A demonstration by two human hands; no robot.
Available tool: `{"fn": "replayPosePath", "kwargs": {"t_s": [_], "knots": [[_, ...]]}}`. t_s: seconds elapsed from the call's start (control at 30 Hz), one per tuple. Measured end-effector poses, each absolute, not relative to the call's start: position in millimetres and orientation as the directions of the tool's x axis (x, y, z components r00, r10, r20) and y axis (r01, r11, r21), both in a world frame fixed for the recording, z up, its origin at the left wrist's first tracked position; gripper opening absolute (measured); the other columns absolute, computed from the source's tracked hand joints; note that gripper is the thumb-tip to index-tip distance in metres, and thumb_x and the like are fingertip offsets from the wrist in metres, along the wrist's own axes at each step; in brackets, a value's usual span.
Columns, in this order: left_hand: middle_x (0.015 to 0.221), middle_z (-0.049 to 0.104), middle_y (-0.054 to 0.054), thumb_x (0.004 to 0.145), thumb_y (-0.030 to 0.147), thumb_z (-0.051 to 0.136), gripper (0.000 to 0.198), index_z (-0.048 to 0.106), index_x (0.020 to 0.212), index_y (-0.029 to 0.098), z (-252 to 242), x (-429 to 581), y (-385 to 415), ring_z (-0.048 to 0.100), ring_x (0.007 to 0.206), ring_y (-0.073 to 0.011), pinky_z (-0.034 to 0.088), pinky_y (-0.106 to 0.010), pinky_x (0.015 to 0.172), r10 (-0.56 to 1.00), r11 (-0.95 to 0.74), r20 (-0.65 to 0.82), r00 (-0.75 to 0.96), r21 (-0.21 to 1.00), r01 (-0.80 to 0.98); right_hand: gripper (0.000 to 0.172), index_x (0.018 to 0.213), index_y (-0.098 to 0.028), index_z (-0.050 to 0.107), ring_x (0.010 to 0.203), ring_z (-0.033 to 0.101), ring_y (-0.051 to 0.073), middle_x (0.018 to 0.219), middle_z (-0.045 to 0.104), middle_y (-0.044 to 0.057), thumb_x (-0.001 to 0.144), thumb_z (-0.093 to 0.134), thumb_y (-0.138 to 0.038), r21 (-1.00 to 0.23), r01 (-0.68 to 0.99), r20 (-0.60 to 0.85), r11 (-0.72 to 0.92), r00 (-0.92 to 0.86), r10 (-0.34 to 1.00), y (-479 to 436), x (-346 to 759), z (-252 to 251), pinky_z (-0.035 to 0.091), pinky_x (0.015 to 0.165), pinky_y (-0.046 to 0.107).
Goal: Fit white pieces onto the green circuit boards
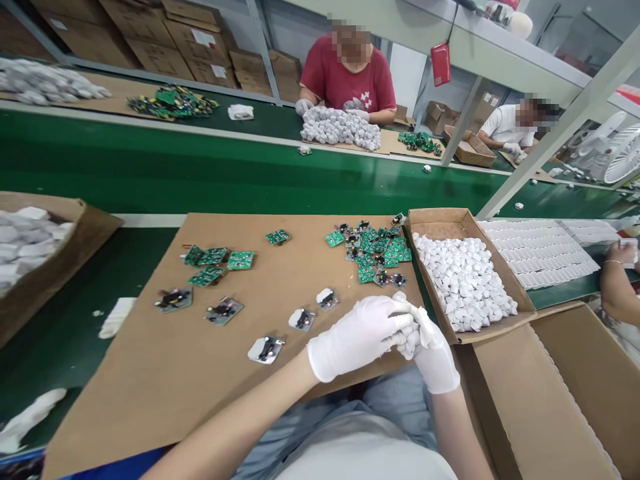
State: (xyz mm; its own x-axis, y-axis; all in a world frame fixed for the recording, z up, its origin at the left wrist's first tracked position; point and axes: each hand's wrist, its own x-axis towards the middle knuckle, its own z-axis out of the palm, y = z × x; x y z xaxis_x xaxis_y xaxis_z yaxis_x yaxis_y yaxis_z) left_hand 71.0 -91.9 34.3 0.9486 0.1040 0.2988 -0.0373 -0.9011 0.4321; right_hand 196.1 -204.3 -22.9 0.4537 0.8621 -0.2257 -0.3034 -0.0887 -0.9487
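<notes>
Both hands wear white gloves and meet over the front right part of the cardboard sheet (215, 373). My left hand (357, 333) is curled around a few small white pieces (410, 341). My right hand (434, 350) closes on the same pieces from the other side; its fingertips are partly hidden. Left of the hands, several circuit boards with a white piece on top, such as one circuit board (273, 349), lie on the sheet. Beyond the hands is a heap of green circuit boards (373, 248). A cardboard tray (523, 317) of similar white pieces stands to the right.
More green boards (241, 260) lie at the sheet's left. A box of white parts (95, 230) stands far left, rows of white housings (543, 257) far right. An open carton (505, 393) sits by my right arm. Across the green conveyor (200, 180), co-workers sit at their benches.
</notes>
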Motion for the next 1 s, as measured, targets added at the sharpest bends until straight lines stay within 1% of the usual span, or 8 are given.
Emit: {"fn": "replayPosePath", "kwargs": {"t_s": [0.13,0.3,0.4,0.53,0.63,0.77,0.9,1.0], "knots": [[0.084,0.071,-0.003,0.091,0.009,0.053,0.022,0.067,0.079,0.02,33,70,-91,0.063,0.079,-0.0194,0.044,-0.031,0.071,0.115,-0.893,0.303,0.946,0.448,-0.035,0.066,0.125,-0.014,0.066,0.041,0.041,0.008,0.06,0.061,0.001,0.082,0.06,-0.064,-0.951,-0.298,-0.218,-0.085,0.447,0.867,-204,194,-17,0.031,0.035,0.018],[0.086,0.071,-0.005,0.091,0.022,0.059,0.012,0.067,0.1,0.021,25,67,-96,0.065,0.079,-0.0223,0.045,-0.032,0.068,0.142,-0.945,0.374,0.917,0.327,0.013,0.059,0.127,-0.019,0.066,0.049,0.037,0.008,0.074,0.065,0.003,0.085,0.06,-0.06,-0.961,-0.276,-0.16,-0.022,0.488,0.858,-213,186,-10,0.032,0.042,0.02],[0.072,0.067,-0.004,0.092,0.009,0.047,0.023,0.066,0.088,0.02,13,65,-103,0.063,0.068,-0.0208,0.044,-0.032,0.064,0.13,-0.976,0.379,0.916,0.211,0.051,0.053,0.124,-0.019,0.068,0.052,0.037,0.007,0.086,0.067,0.005,0.086,0.062,-0.055,-0.95,-0.311,-0.144,0.026,0.511,0.848,-213,183,-10,0.033,0.044,0.02],[0.066,0.065,-0.003,0.091,0.007,0.046,0.026,0.066,0.082,0.021,4,60,-109,0.06,0.061,-0.0189,0.042,-0.029,0.059,0.149,-0.976,0.359,0.922,0.203,0.078,0.052,0.12,-0.016,0.069,0.05,0.037,0.006,0.087,0.066,0.007,0.085,0.063,-0.054,-0.918,-0.394,-0.174,0.054,0.519,0.837,-208,186,-15,0.031,0.044,0.02],[0.068,0.068,-0.002,0.093,0.019,0.049,0.022,0.068,0.082,0.023,4,53,-102,0.061,0.062,-0.0178,0.042,-0.028,0.06,0.224,-0.96,0.338,0.914,0.24,0.147,0.047,0.114,-0.017,0.071,0.047,0.033,0.005,0.08,0.064,0.005,0.086,0.061,-0.053,-0.889,-0.452,-0.203,0.08,0.543,0.815,-205,194,-18,0.029,0.042,0.018],[0.081,0.074,-0.006,0.097,0.024,0.045,0.026,0.068,0.086,0.02,4,48,-74,0.067,0.076,-0.0214,0.047,-0.032,0.071,0.49,-0.862,0.282,0.825,0.302,0.408,0.04,0.112,-0.021,0.071,0.045,0.028,0.005,0.074,0.064,0.003,0.088,0.06,-0.05,-0.855,-0.505,-0.232,0.118,0.576,0.783,-207,202,-19,0.026,0.041,0.017],[0.093,0.077,-0.01,0.094,0.021,0.05,0.023,0.072,0.092,0.018,-5,54,-51,0.07,0.084,-0.0264,0.051,-0.035,0.073,0.606,-0.783,0.191,0.772,0.314,0.537,0.041,0.113,-0.019,0.071,0.046,0.029,0.006,0.093,0.07,0.01,0.088,0.059,-0.049,-0.825,-0.554,-0.255,0.11,0.54,0.802,-209,203,-19,0.025,0.039,0.018],[0.112,0.074,-0.01,0.092,0.024,0.054,0.021,0.074,0.095,0.021,-7,58,-48,0.068,0.102,-0.0283,0.051,-0.04,0.088,0.606,-0.778,0.161,0.779,0.323,0.538,0.043,0.113,-0.018,0.071,0.045,0.025,0.006,0.102,0.072,0.013,0.089,0.056,-0.051,-0.801,-0.591,-0.27,0.095,0.497,0.824,-209,203,-18,0.023,0.038,0.019]]}}
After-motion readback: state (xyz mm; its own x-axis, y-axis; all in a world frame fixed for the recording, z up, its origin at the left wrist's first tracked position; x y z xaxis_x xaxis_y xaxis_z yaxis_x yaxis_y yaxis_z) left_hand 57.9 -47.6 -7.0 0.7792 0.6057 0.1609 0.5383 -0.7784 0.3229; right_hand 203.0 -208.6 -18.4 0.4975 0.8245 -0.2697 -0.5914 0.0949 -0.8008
